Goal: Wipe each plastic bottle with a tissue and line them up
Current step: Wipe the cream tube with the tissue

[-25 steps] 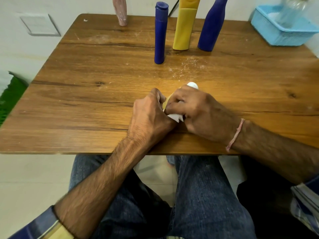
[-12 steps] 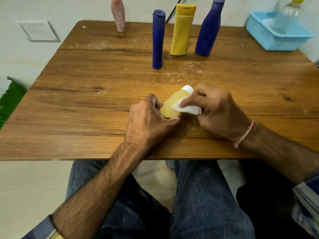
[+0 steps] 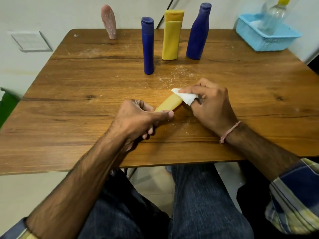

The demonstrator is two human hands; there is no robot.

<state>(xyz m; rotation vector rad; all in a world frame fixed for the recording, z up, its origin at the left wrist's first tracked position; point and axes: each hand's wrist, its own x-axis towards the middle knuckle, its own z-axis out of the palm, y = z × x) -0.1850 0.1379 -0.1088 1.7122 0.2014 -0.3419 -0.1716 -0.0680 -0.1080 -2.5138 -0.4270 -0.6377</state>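
head view only. grips the near end of the small yellow bottle [image 3: 170,103] in the left hand [image 3: 138,118], thumb laid along its side and fingers curled under, likely to steady it, slanted low over the table [image 3: 86,83], against the rubbing. pinches the folded tissue [image 3: 185,97] in the right hand [image 3: 212,104] and presses it round the bottle's far end, so probably wiping the cap end at this step. shows three bottles upright toward the far edge, roughly side by side: a slim blue bottle [image 3: 147,47], a tall yellow bottle [image 3: 171,35] and a curved blue bottle [image 3: 198,31], seemingly the line begun; also a pink bottle [image 3: 109,21] apart at the far left. cannot see the cap under the tissue, nor tell whether the bottle touches the wood. cuts off the top of the clear bottle [image 3: 272,18] in the blue basket [image 3: 259,40], blurred besides.
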